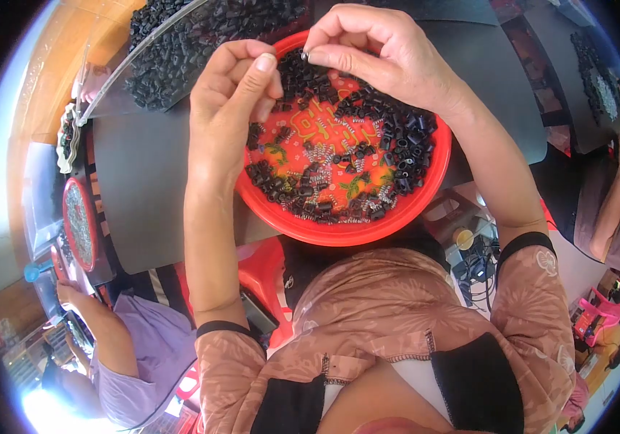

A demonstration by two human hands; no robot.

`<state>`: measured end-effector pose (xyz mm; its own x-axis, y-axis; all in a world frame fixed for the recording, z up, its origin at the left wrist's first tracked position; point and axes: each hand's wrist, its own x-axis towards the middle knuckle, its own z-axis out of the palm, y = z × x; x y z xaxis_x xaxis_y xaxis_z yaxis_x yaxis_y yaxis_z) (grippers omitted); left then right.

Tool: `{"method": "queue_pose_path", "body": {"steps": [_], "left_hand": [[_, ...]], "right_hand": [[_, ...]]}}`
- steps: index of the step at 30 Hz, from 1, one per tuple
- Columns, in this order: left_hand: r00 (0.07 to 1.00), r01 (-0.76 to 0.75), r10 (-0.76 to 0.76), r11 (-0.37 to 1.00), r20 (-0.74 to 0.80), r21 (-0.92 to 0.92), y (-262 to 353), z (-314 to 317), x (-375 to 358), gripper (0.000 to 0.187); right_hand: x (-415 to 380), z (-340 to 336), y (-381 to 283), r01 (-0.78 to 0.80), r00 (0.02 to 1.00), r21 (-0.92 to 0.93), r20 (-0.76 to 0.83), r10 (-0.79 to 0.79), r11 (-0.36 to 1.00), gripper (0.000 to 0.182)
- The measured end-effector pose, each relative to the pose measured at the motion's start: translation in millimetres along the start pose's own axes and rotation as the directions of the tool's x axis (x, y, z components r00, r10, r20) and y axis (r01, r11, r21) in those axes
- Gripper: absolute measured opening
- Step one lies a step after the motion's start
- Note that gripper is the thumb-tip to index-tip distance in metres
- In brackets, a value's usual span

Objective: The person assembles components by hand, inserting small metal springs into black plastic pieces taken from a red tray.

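Observation:
A round red tray (339, 235) holds many small black plastic pieces (408, 141) and thin metal springs (319, 154). Over its far left edge, my left hand (234, 90) is closed, thumb pressed against curled fingers; whatever may be inside is hidden. My right hand (389, 58) is above the far rim, thumb and forefinger pinching a tiny shiny metal bit (304, 55) that looks like a spring. The two hands are a short way apart, fingertips facing each other.
A large heap of black pieces (180, 61) lies behind a clear plastic edge (143, 54) at the far left of the grey table (136, 173). Another red tray (80, 224) stands left. Co-workers sit on both sides, one in a purple shirt (143, 354).

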<state>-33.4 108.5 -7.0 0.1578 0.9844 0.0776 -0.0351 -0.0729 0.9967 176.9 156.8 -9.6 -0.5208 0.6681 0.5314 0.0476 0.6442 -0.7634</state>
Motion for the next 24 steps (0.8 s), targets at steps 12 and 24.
{"method": "queue_pose_path", "body": {"steps": [12, 24], "left_hand": [[0.922, -0.168, -0.128, 0.717, 0.365, 0.677, 9.2, 1.5, -6.6, 0.021], [0.941, -0.178, -0.091, 0.687, 0.326, 0.705, 8.5, -4.0, -4.6, 0.02]], "right_hand": [[0.7, -5.3, -9.8, -0.198, 0.962, 0.02, -0.189, 0.199, 0.98, 0.01], [1.2, -4.5, -8.5, -0.214, 0.943, 0.03, -0.255, 0.214, 0.976, 0.012]]}}
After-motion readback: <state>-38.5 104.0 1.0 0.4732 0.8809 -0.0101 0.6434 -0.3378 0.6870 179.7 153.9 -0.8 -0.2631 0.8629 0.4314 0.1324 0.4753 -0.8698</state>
